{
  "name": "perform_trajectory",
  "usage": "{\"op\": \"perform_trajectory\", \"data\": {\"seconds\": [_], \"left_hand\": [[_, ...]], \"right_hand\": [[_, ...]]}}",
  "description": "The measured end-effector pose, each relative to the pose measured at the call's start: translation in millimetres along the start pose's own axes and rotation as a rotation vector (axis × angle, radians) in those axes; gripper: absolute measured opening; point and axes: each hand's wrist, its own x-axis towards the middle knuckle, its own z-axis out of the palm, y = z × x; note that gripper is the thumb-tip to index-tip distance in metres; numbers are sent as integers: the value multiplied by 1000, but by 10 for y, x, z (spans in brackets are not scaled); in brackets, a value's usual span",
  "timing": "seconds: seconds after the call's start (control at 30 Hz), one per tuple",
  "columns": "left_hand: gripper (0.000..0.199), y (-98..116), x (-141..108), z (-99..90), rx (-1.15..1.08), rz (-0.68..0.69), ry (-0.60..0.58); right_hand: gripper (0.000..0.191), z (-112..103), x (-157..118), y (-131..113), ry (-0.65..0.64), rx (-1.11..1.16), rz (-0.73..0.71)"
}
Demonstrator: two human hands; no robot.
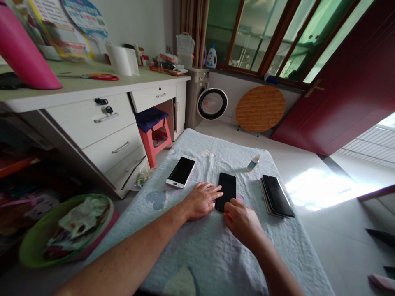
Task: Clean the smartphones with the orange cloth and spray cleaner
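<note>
A black smartphone (227, 190) lies screen up on the cloth-covered surface (197, 250). Against its left edge rests my left hand (200, 200), palm down, fingers stretched and spread, some tips on the phone. My right hand (242, 218) is closed at the phone's lower right corner with its fingers curled in; whatever is inside them is hidden. To the left lies a white phone (181, 172) with a dark screen. Over on the right, a dark phone (277, 196) lies on a flat case or cover. Beyond the middle phone stands a small spray bottle (254, 163).
A white desk (105, 119) runs along the left, with a pink stool (156, 137) beneath. A waste basket (103, 238) is at the lower left. Farther off are a washing machine (197, 92) with its door open, a round wooden tabletop (261, 110) and a red door (336, 82).
</note>
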Motion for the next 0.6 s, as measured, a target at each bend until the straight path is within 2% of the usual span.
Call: {"op": "perform_trajectory", "data": {"seconds": [0.23,0.6], "left_hand": [[55,19,-26,-16,0,6,24],[53,-11,-10,3,-3,10,1]], "right_hand": [[6,-80,-41,97,-37,-73,122],[14,113,88,-129,87,-71,-61]]}}
